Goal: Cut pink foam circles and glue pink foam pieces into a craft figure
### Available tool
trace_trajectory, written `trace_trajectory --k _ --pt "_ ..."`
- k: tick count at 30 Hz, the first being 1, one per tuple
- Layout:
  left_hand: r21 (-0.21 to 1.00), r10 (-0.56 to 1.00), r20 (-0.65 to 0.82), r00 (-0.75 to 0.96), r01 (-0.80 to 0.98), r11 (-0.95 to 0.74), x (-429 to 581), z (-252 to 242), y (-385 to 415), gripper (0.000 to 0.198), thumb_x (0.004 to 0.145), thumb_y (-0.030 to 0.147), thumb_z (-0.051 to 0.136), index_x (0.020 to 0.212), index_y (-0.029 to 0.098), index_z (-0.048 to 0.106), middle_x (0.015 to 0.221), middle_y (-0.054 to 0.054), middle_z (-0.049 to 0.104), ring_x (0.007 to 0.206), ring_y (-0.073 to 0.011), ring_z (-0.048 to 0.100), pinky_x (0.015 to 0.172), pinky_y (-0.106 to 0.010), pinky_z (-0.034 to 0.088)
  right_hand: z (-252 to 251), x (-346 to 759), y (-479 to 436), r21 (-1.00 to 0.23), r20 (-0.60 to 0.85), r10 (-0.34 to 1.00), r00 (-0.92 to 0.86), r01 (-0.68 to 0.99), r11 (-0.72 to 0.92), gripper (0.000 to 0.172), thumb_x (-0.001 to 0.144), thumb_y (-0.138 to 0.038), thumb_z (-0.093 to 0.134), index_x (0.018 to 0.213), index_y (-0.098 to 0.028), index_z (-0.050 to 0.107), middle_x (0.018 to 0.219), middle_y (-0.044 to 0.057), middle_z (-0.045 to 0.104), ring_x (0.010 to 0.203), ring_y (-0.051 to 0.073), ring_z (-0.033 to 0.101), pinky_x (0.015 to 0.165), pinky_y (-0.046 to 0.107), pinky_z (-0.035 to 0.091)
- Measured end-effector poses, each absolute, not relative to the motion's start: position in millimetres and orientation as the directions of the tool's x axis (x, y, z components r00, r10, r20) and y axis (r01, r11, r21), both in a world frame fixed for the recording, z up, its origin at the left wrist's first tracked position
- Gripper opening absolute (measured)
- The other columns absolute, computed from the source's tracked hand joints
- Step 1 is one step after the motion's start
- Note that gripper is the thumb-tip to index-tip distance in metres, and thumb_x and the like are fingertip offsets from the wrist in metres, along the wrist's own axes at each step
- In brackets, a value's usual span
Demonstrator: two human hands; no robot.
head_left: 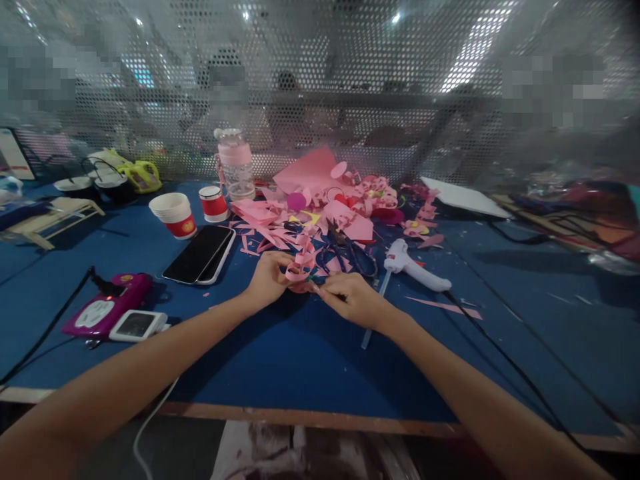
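Note:
A small craft of curled pink paper strips (300, 267) is held up over the blue table. My left hand (270, 277) pinches its left side between thumb and fingers. At its lower right edge, the closed fingertips of my right hand (347, 297) touch it; whether they grip the paper or a small piece is too small to tell. Dark-handled scissors (345, 250) lie just behind my right hand. A white glue gun (417, 267) with a clear glue stick (384, 287) rests to the right of that hand.
Pink paper scraps (310, 173) pile up behind my hands. Paper cups (173, 213), a pink bottle (235, 163), phones (200, 253) and a purple power strip (113, 303) stand or lie at left. A black cable (510, 367) crosses the right side. Perforated metal (320, 100) closes the back.

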State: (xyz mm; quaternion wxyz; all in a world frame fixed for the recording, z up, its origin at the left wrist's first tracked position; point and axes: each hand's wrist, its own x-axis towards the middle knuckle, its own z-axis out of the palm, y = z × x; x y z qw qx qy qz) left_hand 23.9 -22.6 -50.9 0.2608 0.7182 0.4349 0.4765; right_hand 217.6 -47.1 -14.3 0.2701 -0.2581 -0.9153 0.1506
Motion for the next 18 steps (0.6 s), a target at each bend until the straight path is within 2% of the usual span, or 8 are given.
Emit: trace_trajectory --k 8,18 --pt "0.778 0.861 0.481 0.162 0.374 -0.505 24.9 -47.8 -24.1 0.014 0.064 0.029 0.069 0.059 0.017 0.068 0.071 -0.005 0.070 0.068 -0.0181 0.064 0.067 -0.030 0.050 -14.3 215.3 -47.6 -0.425 0.448 0.545 -0.709 0.367 0.827 0.039 0.089 -0.019 0.039 0.050 -0.018 0.032 0.048 -0.004 0.036 0.046 0.007 0.036 0.054 0.022 0.032" --pt "0.792 0.873 0.453 0.182 0.366 -0.488 25.9 -43.7 -26.1 0.015 0.065 0.029 0.069 0.059 0.016 0.068 0.072 -0.006 0.070 0.069 -0.0176 0.064 0.070 -0.030 0.050 -14.4 212.5 -48.2 -0.416 0.442 0.541 -0.716 0.370 0.831 0.038 0.088 -0.019 0.039 0.050 -0.018 0.033 0.048 -0.003 0.038 0.047 0.007 0.037 0.053 0.022 0.032"
